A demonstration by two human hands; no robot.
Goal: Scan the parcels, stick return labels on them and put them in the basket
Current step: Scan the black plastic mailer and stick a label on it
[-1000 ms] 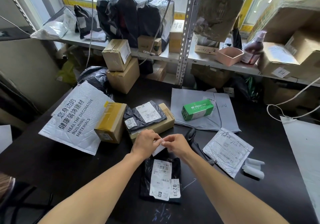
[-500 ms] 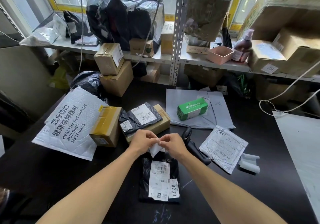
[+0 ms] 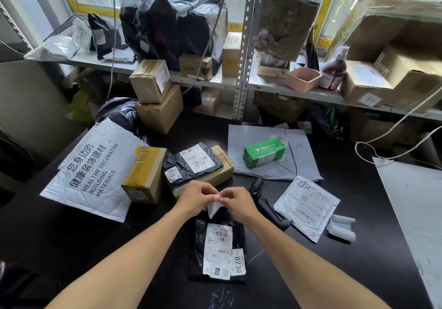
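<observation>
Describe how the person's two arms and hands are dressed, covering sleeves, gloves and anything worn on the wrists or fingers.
Both forearms are bare as far as the bottom edge of the frame, with no sleeve in view. The left hand and the right hand wear no gloves. No watch, band or bracelet shows on either wrist, and no ring can be seen on the visible fingers. No markings or tape show on either arm.

Left hand (image 3: 195, 197) and right hand (image 3: 240, 203) pinch a white label (image 3: 213, 208) above a black parcel (image 3: 216, 249).
</observation>
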